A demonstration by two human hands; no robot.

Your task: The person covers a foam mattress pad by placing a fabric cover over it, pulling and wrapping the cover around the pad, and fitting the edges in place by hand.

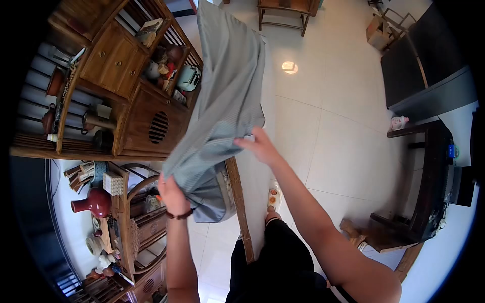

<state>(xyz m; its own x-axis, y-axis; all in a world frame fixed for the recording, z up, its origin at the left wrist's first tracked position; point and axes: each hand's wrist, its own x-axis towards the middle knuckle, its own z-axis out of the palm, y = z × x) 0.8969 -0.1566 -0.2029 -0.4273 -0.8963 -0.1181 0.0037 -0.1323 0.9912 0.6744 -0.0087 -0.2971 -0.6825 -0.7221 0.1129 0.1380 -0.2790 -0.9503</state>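
Note:
A large grey cloth [222, 86] stretches from the top centre of the view down to both of my hands, with its lower part bunched and hanging. My left hand [174, 196], with a beaded bracelet at the wrist, is closed on the cloth's lower left edge. On the right edge of the cloth, my right hand [256, 145] pinches the fabric between thumb and fingers. Beneath the cloth runs a long narrow surface with a wooden edge [239, 209].
Wooden shelving with drawers [113, 63] stands at the left, above a lower rack holding a red vase [92, 202]. A dark cabinet [424, 55] and a dark wooden table [429, 166] are at the right. A wooden stool [285, 7] stands at the top.

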